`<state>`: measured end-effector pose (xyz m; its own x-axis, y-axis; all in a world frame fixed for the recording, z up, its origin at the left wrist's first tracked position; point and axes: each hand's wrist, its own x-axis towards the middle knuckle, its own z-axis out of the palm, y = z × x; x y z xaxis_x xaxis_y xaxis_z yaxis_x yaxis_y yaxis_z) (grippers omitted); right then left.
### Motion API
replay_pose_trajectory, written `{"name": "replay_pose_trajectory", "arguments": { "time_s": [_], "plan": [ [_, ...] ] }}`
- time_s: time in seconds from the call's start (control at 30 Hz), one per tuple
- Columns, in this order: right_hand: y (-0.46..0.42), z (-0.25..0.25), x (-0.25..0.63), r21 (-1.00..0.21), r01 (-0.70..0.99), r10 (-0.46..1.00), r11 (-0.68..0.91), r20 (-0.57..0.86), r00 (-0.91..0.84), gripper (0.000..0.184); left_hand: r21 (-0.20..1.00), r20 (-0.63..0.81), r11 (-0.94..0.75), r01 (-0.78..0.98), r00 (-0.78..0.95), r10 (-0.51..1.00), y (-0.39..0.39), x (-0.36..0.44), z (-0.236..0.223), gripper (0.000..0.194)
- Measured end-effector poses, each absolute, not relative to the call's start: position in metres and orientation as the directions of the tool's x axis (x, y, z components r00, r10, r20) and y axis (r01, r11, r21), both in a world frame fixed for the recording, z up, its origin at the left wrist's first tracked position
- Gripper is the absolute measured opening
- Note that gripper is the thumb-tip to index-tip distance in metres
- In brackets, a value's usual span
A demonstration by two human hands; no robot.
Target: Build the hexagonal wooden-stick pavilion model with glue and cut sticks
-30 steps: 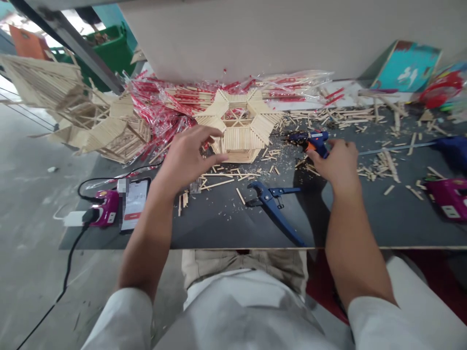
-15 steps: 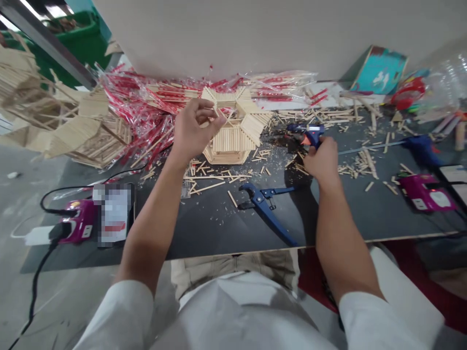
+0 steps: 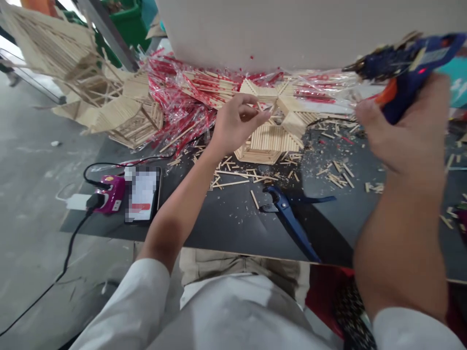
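Note:
My right hand (image 3: 404, 126) is wrapped round the handle of a blue hot glue gun (image 3: 412, 73) with an orange trigger. The gun is raised at the upper right, its nozzle pointing left. My left hand (image 3: 241, 119) reaches over the left side of a pale wooden stick model (image 3: 273, 138), thumb and index finger bent round a short thin stick (image 3: 260, 106), partly hidden by the fingers. The model has slatted panels round an open middle and sits on the dark table. A blue ratchet cutter (image 3: 288, 218) lies in front of it.
Behind the model lie red-and-wood sticks in clear plastic (image 3: 197, 92). Stick offcuts (image 3: 339, 175) are scattered about. At left are a phone (image 3: 144, 194), a purple power adapter (image 3: 111, 194) with cables, and a larger stick structure (image 3: 120, 114). A green bin (image 3: 126, 22) stands beyond.
My right hand has lifted the glue gun from the table, up and toward me. My left hand has moved from the model's near left side to its upper left. The view has shifted.

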<state>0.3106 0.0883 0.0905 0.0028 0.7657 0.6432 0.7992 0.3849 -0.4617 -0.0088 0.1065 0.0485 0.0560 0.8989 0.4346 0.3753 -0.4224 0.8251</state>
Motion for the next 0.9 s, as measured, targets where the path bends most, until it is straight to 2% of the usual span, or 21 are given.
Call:
{"name": "replay_pose_trajectory", "arguments": {
  "time_s": [0.07, 0.13, 0.2, 0.3, 0.37, 0.43, 0.6, 0.73, 0.9],
  "plan": [
    [0.088, 0.118, 0.288, -0.391, 0.731, 0.664, 0.559, 0.739, -0.112, 0.056, 0.807, 0.439, -0.444, 0.39, 0.107, 0.892, 0.104, -0.019, 0.059, 0.034],
    [0.089, 0.133, 0.269, -0.365, 0.727, 0.629, 0.581, 0.769, -0.117, 0.041, 0.771, 0.45, -0.478, 0.42, 0.17, 0.877, 0.097, -0.034, 0.075, 0.034],
    [0.091, 0.136, 0.254, -0.375, 0.719, 0.634, 0.585, 0.765, -0.116, 0.038, 0.714, 0.42, -0.51, 0.48, 0.289, 0.86, 0.085, -0.05, 0.094, 0.037],
    [0.095, 0.127, 0.243, -0.423, 0.685, 0.667, 0.594, 0.735, -0.124, 0.039, 0.542, 0.251, -0.543, 0.642, 0.493, 0.833, 0.065, -0.067, 0.122, 0.04],
    [0.098, 0.12, 0.241, -0.44, 0.7, 0.703, 0.563, 0.701, -0.124, 0.036, 0.442, 0.224, -0.527, 0.726, 0.48, 0.849, 0.056, -0.072, 0.134, 0.04],
    [0.1, 0.116, 0.243, -0.438, 0.729, 0.728, 0.527, 0.675, -0.12, 0.033, 0.391, 0.183, -0.533, 0.75, 0.504, 0.844, 0.053, -0.073, 0.139, 0.04],
    [0.103, 0.118, 0.253, -0.444, 0.774, 0.773, 0.451, 0.628, -0.09, 0.029, 0.34, 0.139, -0.564, 0.753, 0.553, 0.822, 0.056, -0.069, 0.131, 0.043],
    [0.101, 0.123, 0.256, -0.418, 0.787, 0.751, 0.454, 0.655, -0.085, 0.022, 0.318, 0.124, -0.564, 0.762, 0.556, 0.822, 0.051, -0.068, 0.127, 0.047],
    [0.097, 0.129, 0.246, -0.319, 0.819, 0.756, 0.476, 0.624, -0.196, 0.025, 0.285, 0.122, -0.563, 0.776, 0.553, 0.824, 0.049, -0.07, 0.127, 0.049]
  ]
}}
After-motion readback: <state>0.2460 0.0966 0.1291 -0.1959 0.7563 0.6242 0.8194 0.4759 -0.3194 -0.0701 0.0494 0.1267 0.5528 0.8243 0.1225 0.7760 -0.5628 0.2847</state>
